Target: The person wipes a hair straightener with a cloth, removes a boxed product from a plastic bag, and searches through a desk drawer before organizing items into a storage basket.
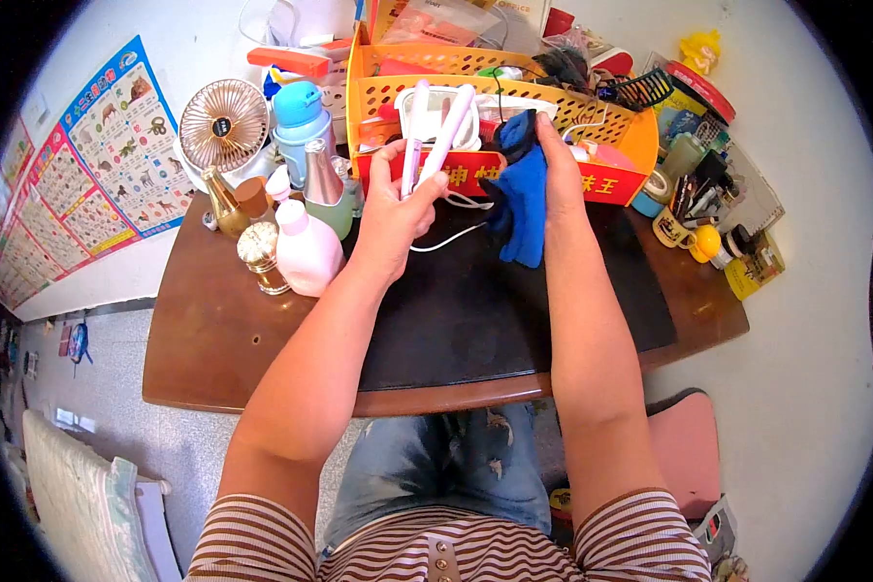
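Observation:
My left hand (409, 199) is closed round a pale purple two-armed tool (448, 131), its two arms pointing up and slightly apart. My right hand (561, 175) holds a blue and black cloth item (525, 209) that hangs down beside the palm. Both hands are in front of a yellow and red box (601, 184) with perforated walls, filled with small things. A white cord (448, 238) runs between the hands, above the black desk mat (456, 320).
On the left of the brown desk (204, 330) stand a fan (224, 126), a blue bottle (302, 121), a pink bottle (307, 250) and several other bottles. Jars, a yellow mug (669, 229) and pens crowd the right. A pink seat (686, 451) is below the desk.

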Demonstrator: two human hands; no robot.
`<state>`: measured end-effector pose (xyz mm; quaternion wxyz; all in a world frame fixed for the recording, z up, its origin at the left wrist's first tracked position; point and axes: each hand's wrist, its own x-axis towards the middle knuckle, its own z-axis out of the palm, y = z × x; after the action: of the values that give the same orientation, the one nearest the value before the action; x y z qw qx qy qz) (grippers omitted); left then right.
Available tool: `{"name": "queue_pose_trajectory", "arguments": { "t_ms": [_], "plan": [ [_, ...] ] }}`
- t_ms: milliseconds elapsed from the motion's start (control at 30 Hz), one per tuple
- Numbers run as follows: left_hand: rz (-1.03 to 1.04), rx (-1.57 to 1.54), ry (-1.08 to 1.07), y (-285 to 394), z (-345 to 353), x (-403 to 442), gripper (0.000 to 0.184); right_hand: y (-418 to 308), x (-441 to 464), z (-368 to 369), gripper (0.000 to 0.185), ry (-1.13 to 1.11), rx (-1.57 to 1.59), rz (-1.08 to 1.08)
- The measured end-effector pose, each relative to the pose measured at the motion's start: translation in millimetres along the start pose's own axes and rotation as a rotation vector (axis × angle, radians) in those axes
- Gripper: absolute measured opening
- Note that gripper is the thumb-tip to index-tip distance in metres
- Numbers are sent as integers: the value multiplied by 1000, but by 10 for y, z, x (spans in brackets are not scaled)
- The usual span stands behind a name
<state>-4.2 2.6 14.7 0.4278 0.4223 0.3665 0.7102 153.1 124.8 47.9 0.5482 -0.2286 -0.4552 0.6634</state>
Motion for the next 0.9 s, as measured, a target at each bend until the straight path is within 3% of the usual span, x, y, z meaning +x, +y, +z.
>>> {"name": "queue_pose_trajectory", "arguments": {
  "t_ms": [133, 233, 333, 467, 567, 733, 867, 900],
  "plan": [
    [19, 17, 40, -17, -18, 20, 42, 4, -209, 196, 47, 4, -282, -50],
    [25, 183, 110, -33, 25, -2, 42, 70, -339, 335, 55, -131, -495, -23],
    [-12, 136, 163, -71, -75, 67, 43, 117, -368, 342, 62, -382, -328, 74],
    [39, -63, 170, -89, -172, 120, 33, 56, -334, 235, 71, -499, -217, 92],
    [39, -37, 212, -84, -141, 90, 31, 69, -288, 124, 82, -604, -606, 154],
    [14, -33, 234, -110, -167, 109, 31, -12, -293, 132, 75, -561, -747, 193],
    [-44, 3, 257, -33, -108, 71, 29, -127, -343, 236, 73, -436, -645, 237],
    [-15, 25, 230, -54, -102, 70, 26, -75, -331, 237, 70, -347, -491, 152]
  ]
}}
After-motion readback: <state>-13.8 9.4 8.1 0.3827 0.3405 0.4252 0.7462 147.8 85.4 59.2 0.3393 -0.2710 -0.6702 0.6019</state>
